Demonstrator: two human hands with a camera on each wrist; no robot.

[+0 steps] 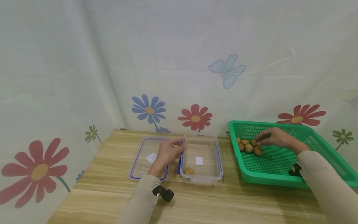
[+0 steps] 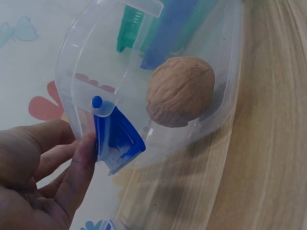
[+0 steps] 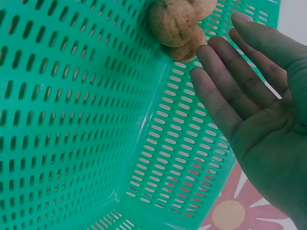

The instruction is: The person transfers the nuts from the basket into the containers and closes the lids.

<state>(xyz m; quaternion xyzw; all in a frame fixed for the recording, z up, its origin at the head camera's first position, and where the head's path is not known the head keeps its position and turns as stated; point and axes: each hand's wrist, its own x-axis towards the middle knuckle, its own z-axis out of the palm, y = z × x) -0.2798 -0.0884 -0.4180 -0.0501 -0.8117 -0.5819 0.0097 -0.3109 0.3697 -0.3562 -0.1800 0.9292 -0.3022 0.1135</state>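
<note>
A clear plastic box with blue clips stands mid-table, holding one walnut at its near left corner. My left hand is at the box's left side. In the left wrist view, its fingertips touch the box's outer wall and a blue clip hanging there. My right hand reaches into a green basket, above its floor. Its fingers are spread loosely beside several walnuts at the basket's left, with nothing seen in the palm.
Left of the box lies a clear lid with a blue seal, bearing a white label. Another white label shows in the box. A flowered curtain hangs behind the wooden table.
</note>
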